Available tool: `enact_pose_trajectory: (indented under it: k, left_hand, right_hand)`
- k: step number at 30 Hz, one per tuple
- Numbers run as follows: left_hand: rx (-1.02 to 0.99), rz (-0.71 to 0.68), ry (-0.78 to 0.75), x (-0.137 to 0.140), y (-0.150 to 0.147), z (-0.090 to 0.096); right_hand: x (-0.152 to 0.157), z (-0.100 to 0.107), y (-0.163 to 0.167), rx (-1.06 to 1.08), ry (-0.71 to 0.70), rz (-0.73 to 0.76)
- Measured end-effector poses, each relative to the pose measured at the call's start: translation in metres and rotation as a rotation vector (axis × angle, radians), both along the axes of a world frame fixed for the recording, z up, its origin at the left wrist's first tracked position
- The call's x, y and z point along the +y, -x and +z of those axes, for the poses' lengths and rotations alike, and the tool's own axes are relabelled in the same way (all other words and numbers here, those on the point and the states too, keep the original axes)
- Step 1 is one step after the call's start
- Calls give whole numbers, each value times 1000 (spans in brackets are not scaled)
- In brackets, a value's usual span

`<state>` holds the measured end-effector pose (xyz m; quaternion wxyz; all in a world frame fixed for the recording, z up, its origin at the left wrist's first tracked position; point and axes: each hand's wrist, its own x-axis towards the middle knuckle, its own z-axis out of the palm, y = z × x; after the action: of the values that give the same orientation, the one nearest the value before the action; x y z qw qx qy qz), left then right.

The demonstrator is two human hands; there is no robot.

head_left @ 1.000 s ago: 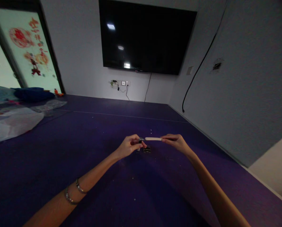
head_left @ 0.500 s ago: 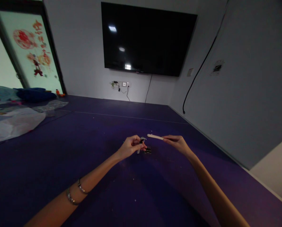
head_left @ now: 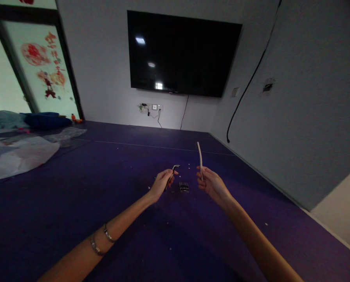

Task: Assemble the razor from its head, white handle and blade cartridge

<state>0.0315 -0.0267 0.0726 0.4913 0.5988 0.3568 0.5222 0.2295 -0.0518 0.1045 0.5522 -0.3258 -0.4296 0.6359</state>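
My left hand is closed around a slim dark-handled tool. Its bent, shiny head sticks out above the fingers; the tool's exact kind is too small to tell. In my right hand, a long cream stick shaped like a toothbrush stands nearly upright, slightly curved, gripped near its lower end. What looks like a faint patch of bristles shows at its tip. Between the hands, on the purple floor, lies a small dark square piece with paler details. Neither hand touches it.
White crumbs are scattered on the floor around the hands. Crumpled clear and white plastic lies at the left, with blue cloth behind it. A television hangs on the far wall. A black cable dangles at the right.
The toothbrush-shaped stick has swung from level to nearly upright and moved away from the left hand's tool. My left hand has shifted slightly left, and its tool now tilts differently.
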Motion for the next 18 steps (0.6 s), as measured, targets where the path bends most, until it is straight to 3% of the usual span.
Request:
enact_pose_trajectory:
  k: [9,18]
  left_hand:
    - [-1,-61,-119,6,0,-6]
    - [15,-61,-129,4,-2,-8]
  right_hand:
    - [-53,-13,26,281,325,287]
    - [-91,-33,48,351,421,291]
